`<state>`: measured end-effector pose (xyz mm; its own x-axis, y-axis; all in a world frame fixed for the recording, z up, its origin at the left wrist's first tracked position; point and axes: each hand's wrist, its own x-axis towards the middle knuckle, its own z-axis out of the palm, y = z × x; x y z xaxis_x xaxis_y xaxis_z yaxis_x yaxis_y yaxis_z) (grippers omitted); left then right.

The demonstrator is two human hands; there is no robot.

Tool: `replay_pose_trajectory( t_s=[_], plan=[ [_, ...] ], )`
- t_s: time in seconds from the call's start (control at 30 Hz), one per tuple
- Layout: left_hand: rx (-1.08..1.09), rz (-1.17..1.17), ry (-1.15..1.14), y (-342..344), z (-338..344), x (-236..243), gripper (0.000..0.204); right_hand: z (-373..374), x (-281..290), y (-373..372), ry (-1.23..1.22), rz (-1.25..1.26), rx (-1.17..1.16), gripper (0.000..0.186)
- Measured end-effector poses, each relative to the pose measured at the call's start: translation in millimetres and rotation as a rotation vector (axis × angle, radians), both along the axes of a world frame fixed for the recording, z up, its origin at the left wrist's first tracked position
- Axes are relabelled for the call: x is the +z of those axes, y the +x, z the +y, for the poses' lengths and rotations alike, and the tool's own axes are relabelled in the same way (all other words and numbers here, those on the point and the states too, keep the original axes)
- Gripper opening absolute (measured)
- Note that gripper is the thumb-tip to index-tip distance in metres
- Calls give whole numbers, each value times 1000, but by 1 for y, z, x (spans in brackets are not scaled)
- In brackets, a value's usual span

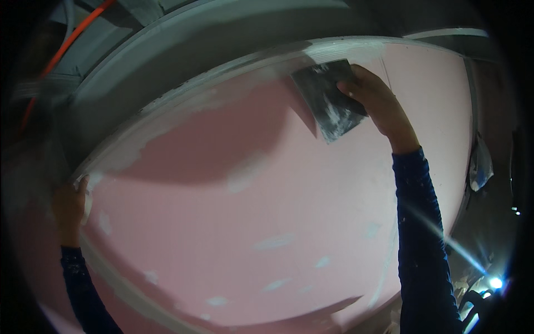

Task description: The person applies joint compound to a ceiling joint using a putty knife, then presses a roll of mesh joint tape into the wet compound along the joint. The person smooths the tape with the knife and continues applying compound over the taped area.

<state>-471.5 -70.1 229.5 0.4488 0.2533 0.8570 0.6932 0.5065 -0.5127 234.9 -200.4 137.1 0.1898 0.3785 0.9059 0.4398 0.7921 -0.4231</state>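
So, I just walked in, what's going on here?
A person in dark blue sleeves has a flat, dark, white-smeared blade in the right hand, up near the top edge of a large pink panel. The left hand is at the panel's left edge; what it grips is too dim to tell. Whitish patches dot the panel.

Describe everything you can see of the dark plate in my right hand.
The dark plate is flat, four-sided and grey, its material unclear, perhaps metal or plastic. Whitish smears mark its face, heaviest toward the lower end. It sits tilted in front of the pink panel, near the whitish band along the panel's upper edge. The right hand grips its right side, thumb over the face. Whether it touches the panel is unclear.
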Motion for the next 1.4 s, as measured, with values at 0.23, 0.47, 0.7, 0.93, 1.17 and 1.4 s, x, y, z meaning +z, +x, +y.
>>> replay_pose_trajectory(
  t_s=[0.23,0.47,0.7,0.93,1.17,1.4],
  plan=[
    [-134,-192,-78,10,-20,-8,42,13,10,2,-110,-20,-104,25],
    [-257,-489,-51,56,-64,-39,49,12,-1,13,-65,191,-105,46],
    [-244,-234,-21,32,-92,-67,22,21,4,12,96,35,-505,51],
    [-11,100,85,-9,-118,-101,42,19,29,-12,99,-158,-611,49],
    [62,179,135,0,-175,-122,36,36,49,-17,-8,-111,-719,51],
    [256,-56,128,-1,-197,-148,36,33,49,-19,-74,-80,-739,53]
  ],
)
